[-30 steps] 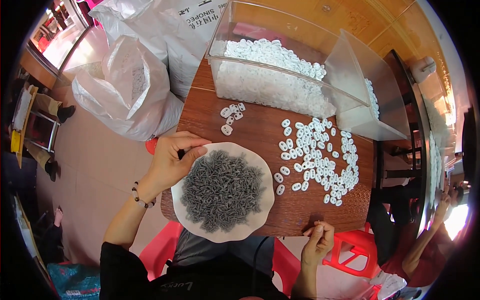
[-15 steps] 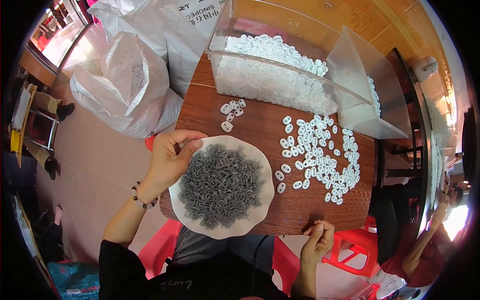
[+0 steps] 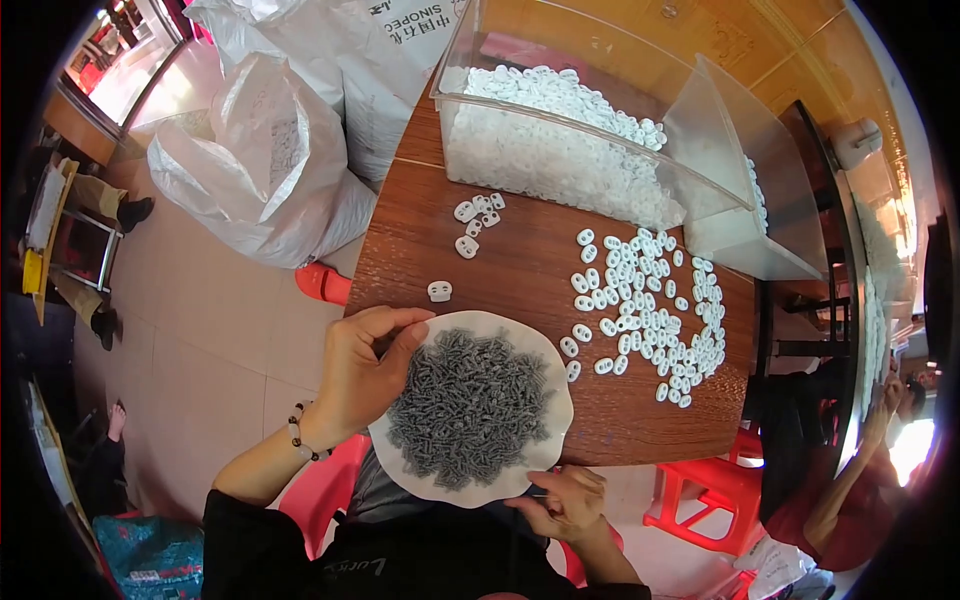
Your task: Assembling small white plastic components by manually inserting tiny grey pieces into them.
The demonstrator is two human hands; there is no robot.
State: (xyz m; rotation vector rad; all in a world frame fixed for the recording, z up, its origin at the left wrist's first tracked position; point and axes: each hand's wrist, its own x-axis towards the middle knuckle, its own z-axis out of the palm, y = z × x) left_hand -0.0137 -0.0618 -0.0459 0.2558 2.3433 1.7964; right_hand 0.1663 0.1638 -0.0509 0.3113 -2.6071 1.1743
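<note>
A white plate (image 3: 385, 455) with a wavy rim carries a heap of small grey coil springs (image 3: 470, 405). It overhangs the table's near edge. My left hand (image 3: 365, 360) is closed on its upper left rim, thumb against fingers. At the lower right rim, my right hand (image 3: 570, 500) has its thumb and forefinger closed on the plate; a thin pale sliver shows between them, too small to name. One white two-holed cord-lock piece (image 3: 440, 291) lies just beyond my left fingertips. A small cluster of similar pieces (image 3: 477, 222) sits farther off.
Many white two-holed pieces (image 3: 640, 290) spread over the table's right side. A clear plastic bin (image 3: 560, 120) of white parts stands at the back. White sacks (image 3: 250, 160) are on the floor at left. A red stool (image 3: 705, 505) and another person's arm (image 3: 850, 480) are at right.
The plate has shifted right and toward me with my left hand. My right hand has moved left to the plate's rim. A single white piece now shows beyond the plate.
</note>
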